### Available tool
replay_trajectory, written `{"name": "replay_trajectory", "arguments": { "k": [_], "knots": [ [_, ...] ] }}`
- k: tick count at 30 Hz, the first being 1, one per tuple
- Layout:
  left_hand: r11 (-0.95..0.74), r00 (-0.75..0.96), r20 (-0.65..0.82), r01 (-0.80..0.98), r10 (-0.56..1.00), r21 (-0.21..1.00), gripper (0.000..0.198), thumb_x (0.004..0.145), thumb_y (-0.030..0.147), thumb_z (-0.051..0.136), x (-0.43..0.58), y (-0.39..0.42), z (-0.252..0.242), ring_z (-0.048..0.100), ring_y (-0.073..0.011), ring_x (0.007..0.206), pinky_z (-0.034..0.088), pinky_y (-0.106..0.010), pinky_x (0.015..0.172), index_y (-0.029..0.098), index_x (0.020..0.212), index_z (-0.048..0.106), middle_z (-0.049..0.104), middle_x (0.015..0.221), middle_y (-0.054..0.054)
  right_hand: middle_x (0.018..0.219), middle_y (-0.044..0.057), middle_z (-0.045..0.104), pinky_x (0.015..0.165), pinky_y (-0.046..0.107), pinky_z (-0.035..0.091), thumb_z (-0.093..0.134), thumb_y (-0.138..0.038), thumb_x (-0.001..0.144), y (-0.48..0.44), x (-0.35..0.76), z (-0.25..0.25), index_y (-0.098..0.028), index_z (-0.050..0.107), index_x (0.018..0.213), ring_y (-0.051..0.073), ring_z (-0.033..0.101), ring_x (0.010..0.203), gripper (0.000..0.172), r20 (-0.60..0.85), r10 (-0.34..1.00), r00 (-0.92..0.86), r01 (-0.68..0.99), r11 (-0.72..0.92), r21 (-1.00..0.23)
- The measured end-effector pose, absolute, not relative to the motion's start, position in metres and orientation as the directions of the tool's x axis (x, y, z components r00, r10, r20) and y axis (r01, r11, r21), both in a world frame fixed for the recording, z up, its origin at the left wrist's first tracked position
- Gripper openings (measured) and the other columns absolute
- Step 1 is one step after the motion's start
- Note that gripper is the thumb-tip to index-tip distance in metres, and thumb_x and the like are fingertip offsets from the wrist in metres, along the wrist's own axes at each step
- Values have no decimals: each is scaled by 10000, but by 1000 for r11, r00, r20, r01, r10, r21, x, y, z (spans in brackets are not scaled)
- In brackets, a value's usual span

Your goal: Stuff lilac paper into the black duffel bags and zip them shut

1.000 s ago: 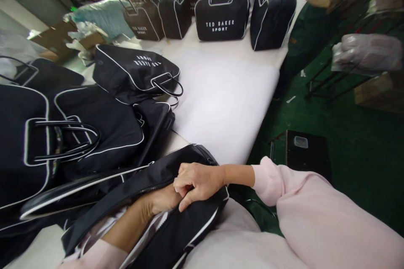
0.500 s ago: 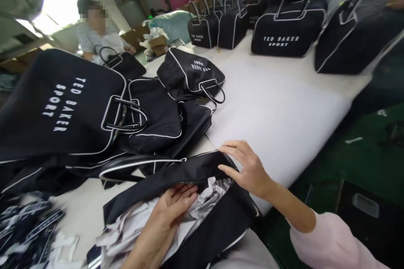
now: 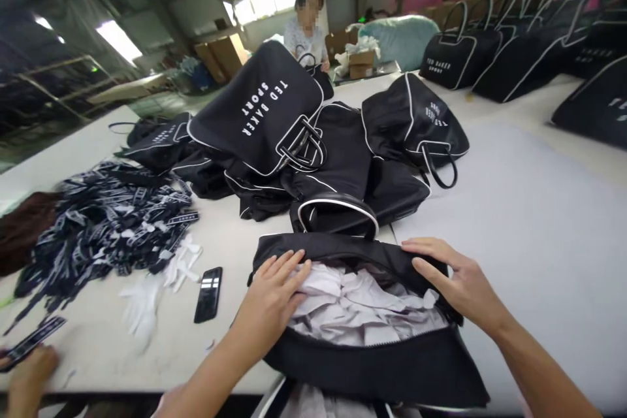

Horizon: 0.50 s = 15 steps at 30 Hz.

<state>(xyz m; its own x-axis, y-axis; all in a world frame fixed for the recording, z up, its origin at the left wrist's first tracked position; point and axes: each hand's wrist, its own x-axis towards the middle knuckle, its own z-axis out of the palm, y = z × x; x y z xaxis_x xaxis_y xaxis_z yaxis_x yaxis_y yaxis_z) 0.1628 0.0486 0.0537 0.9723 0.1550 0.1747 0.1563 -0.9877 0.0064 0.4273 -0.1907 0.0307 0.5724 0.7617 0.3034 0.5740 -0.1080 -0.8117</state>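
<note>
At the near edge of the white worktable (image 3: 83, 356), a black bag (image 3: 372, 366) lies unzipped at 6 o'clock, its mouth spread and packed with crumpled pale paper (image 3: 362, 300). The person's left hand (image 3: 272, 300) lies open, its palm down at the mouth's edge and its fingers spread on the black rim. The right hand (image 3: 463, 281) is open too, with its fingers laid over the far rim at 3 o'clock; neither hand is closed around anything.

At 12 o'clock, at least 4 black bags with white piping lie heaped, their exact number hidden by overlap. 2 of them show "TED BAKER SPORT" in white, 1 on a tilted bag (image 3: 259, 111) and 1 on a bag (image 3: 416, 130) turned so the words read sideways. At 2 o'clock, at least 4 more bags (image 3: 455, 55) stand in a row, 1 also reading "TED BAKER SPORT"; the bag (image 3: 597, 111) at the right edge is cut off.

At 9 o'clock lie a tangled heap of printed black straps (image 3: 108, 222), 1 black phone (image 3: 208, 294) and white gloves (image 3: 147, 300). In the lower-left corner, another person's hand (image 3: 29, 379) touches 1 strap (image 3: 34, 339), whose small print is too blurred to read.
</note>
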Motion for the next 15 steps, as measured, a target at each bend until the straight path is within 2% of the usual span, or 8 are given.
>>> {"name": "replay_trajectory", "arguments": {
  "k": [2,4,6,8,9,12,15],
  "knots": [
    [-966,912,326,258,247,11,437,908,126,556,168,27,45,510,-314,1280,473,-554,1038,170,1342,533,527,1424,-108,1138,37,657,980,302,467,637,-295,904,-169,413,62,-271,690,1085,178,598,1097,190,407,783,470,657,-3,-754],
    [-953,826,478,286,300,103,366,911,95,539,169,10,42,529,-286,1258,446,-535,1073,155,1270,580,578,1365,-111,1056,33,674,896,250,502,630,-236,906,-143,390,88,-254,694,1046,151,625,1009,155,438,847,300,661,146,-736],
    [-925,727,574,265,377,273,334,928,81,510,162,3,41,546,-221,1238,433,-452,1108,172,1240,589,619,1303,-88,994,25,686,848,216,521,601,-211,923,-119,362,100,-242,693,1019,130,642,945,137,356,930,85,595,239,-767],
    [-851,594,614,293,520,437,360,943,56,453,145,9,39,548,-168,1230,440,-359,1104,194,1252,579,624,1278,-67,1059,37,685,908,226,519,562,-208,945,-99,336,96,-234,683,1073,135,638,999,178,267,962,-62,572,253,-780],
    [-799,508,618,342,600,495,367,949,61,434,135,17,35,543,-162,1232,445,-342,1095,203,1256,577,615,1279,-66,1127,51,670,959,247,506,545,-203,952,-91,325,91,-228,665,1134,146,623,1059,220,258,963,-81,593,255,-764],
    [-598,296,525,503,798,624,285,938,210,512,98,52,15,550,-229,1203,447,-439,1078,203,1206,608,614,1243,-91,1270,91,599,1036,308,471,494,-166,965,-71,306,72,-213,579,1290,173,554,1185,340,324,941,-98,696,298,-653],
    [-269,222,179,498,959,824,423,808,422,650,70,86,-16,597,-282,1094,515,-483,964,169,1146,625,639,1162,-115,1338,112,540,1054,379,449,511,-158,953,-45,299,66,-214,529,1351,217,484,1242,403,348,915,-206,778,368,-509]
  ]
}}
